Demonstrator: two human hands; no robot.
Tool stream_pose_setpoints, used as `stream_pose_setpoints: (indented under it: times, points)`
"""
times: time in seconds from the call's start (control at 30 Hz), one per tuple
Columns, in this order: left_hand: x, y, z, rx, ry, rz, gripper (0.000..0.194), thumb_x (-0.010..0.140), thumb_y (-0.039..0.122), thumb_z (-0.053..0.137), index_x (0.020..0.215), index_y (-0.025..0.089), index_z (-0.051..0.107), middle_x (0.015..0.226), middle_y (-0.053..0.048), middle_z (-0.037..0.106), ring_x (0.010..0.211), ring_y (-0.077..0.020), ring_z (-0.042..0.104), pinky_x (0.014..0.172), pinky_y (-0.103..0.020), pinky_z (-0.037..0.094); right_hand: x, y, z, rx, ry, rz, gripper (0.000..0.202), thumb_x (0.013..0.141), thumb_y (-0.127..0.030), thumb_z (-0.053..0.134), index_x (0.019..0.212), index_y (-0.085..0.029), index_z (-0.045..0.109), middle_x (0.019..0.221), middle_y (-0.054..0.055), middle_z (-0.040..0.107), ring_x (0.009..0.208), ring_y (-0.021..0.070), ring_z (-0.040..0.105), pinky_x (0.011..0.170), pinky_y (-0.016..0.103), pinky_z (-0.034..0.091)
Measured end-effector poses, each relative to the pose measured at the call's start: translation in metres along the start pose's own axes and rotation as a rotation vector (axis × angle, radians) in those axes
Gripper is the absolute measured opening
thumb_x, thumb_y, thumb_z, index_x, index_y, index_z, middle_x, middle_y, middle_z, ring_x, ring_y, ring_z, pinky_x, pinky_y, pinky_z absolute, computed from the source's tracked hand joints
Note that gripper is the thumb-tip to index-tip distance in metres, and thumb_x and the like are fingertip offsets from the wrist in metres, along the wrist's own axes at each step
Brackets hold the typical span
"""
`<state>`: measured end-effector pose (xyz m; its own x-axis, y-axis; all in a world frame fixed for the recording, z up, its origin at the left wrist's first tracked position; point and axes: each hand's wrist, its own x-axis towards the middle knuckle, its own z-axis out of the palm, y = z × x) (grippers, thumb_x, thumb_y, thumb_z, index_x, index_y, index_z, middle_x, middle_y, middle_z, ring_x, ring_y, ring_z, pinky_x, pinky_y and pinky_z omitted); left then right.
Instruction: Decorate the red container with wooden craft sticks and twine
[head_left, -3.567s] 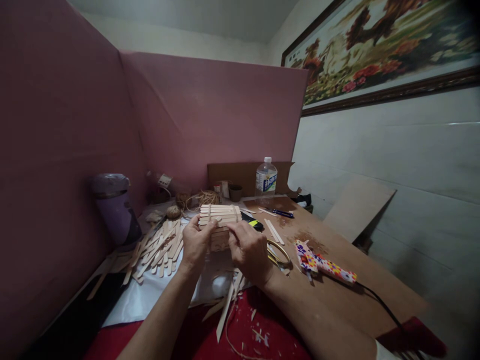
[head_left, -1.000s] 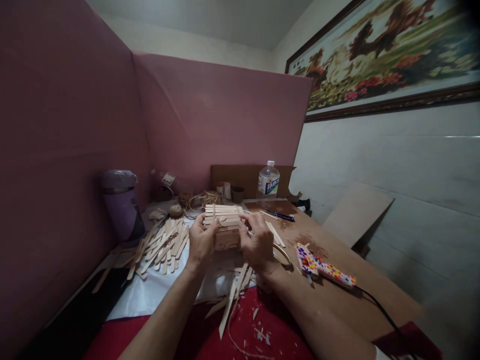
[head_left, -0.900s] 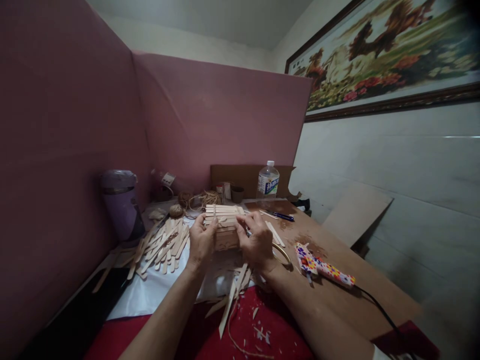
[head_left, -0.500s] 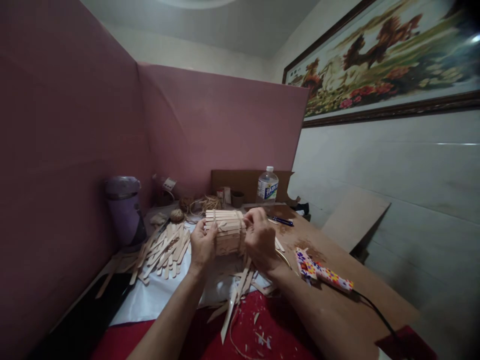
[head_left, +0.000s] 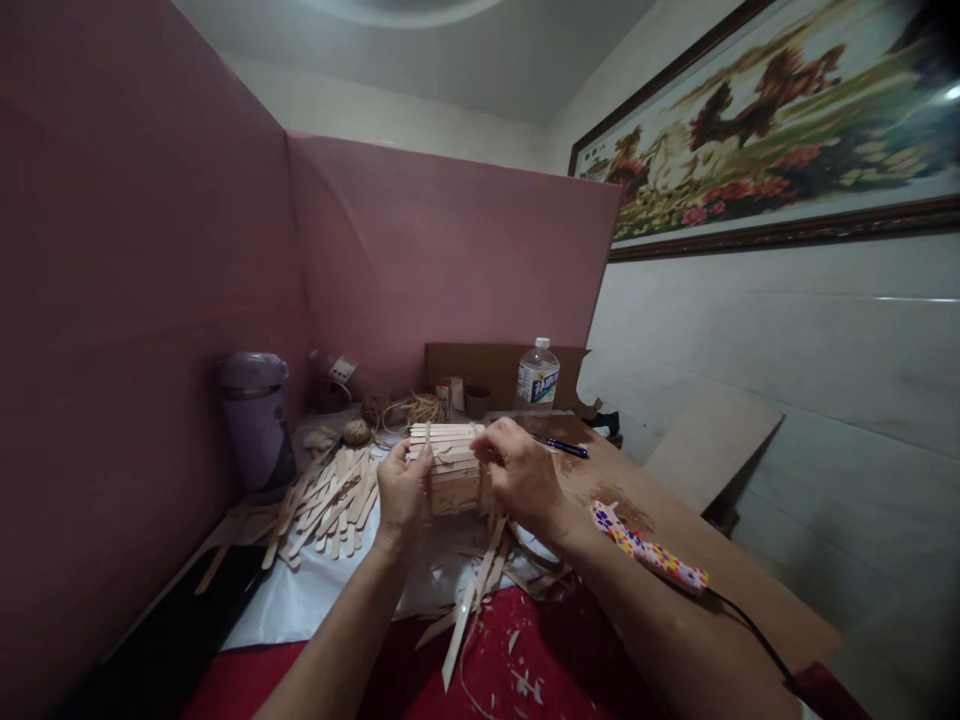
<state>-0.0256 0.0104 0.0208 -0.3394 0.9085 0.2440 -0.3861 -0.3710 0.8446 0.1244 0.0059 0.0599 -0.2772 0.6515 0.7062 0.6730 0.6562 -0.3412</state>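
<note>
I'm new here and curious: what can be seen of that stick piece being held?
The stick piece has pale, wood-looking slats side by side, running left to right, with twine-like bands toward both ends. The left hand grips its left end above a white sheet; the right hand is at its right end, contact unclear.

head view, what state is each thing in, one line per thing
left hand: gripping the left end of the stick piece
right hand: fingers bent at its right end, grip unclear
stick piece: held up, bound with twine
loose sticks: heaped
clear bottle: upright, capped
purple tumbler: upright
flower-patterned tool: lying down, cord attached
twine ball: wound
framed picture: hanging
</note>
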Motion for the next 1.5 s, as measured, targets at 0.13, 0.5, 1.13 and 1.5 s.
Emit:
stream_pose_setpoints:
  times: [0.13, 0.5, 1.13, 1.5]
  points:
    - [-0.002, -0.001, 0.001, 0.03, -0.047, 0.013, 0.033, 0.062, 0.035, 0.072, 0.086, 0.015, 0.061, 0.066, 0.0, 0.066, 0.059, -0.0154, 0.062, 0.059, -0.026, 0.048, 0.006, 0.001, 0.004, -0.193, -0.092, -0.084, 0.017, 0.076, -0.006, 0.052, 0.076, -0.021, 0.061, 0.083, 0.002, 0.058, 0.079, 0.0154, 0.054, 0.067, 0.024, 0.039]
    - [-0.004, -0.002, 0.002, 0.018, -0.055, 0.012, 0.033, 0.065, 0.035, 0.07, 0.087, 0.015, 0.059, 0.066, 0.0, 0.066, 0.057, -0.0141, 0.061, 0.057, -0.025, 0.047, 0.008, -0.004, 0.002, 0.022, 0.011, -0.074, 0.014, 0.079, -0.006, 0.042, 0.078, -0.019, 0.047, 0.076, 0.004, 0.056, 0.069, 0.0163, 0.05, 0.064, 0.028, 0.039]
    - [-0.006, 0.0, 0.004, 0.001, -0.033, -0.017, 0.035, 0.059, 0.035, 0.074, 0.085, 0.015, 0.061, 0.064, 0.0, 0.066, 0.06, -0.0168, 0.063, 0.059, -0.027, 0.049, 0.016, 0.006, 0.001, -0.488, -0.191, -0.321, 0.012, 0.078, -0.008, 0.053, 0.08, -0.018, 0.059, 0.087, 0.007, 0.059, 0.081, 0.0197, 0.051, 0.062, 0.028, 0.038]
    - [-0.004, -0.001, 0.003, 0.003, -0.034, -0.024, 0.038, 0.06, 0.037, 0.073, 0.088, 0.016, 0.059, 0.064, 0.0, 0.066, 0.056, -0.0163, 0.063, 0.056, -0.027, 0.048, 0.021, 0.006, 0.0, 0.333, 0.121, 0.035, 0.01, 0.085, -0.015, 0.039, 0.078, -0.021, 0.044, 0.063, -0.004, 0.051, 0.057, 0.012, 0.049, 0.057, 0.023, 0.036]
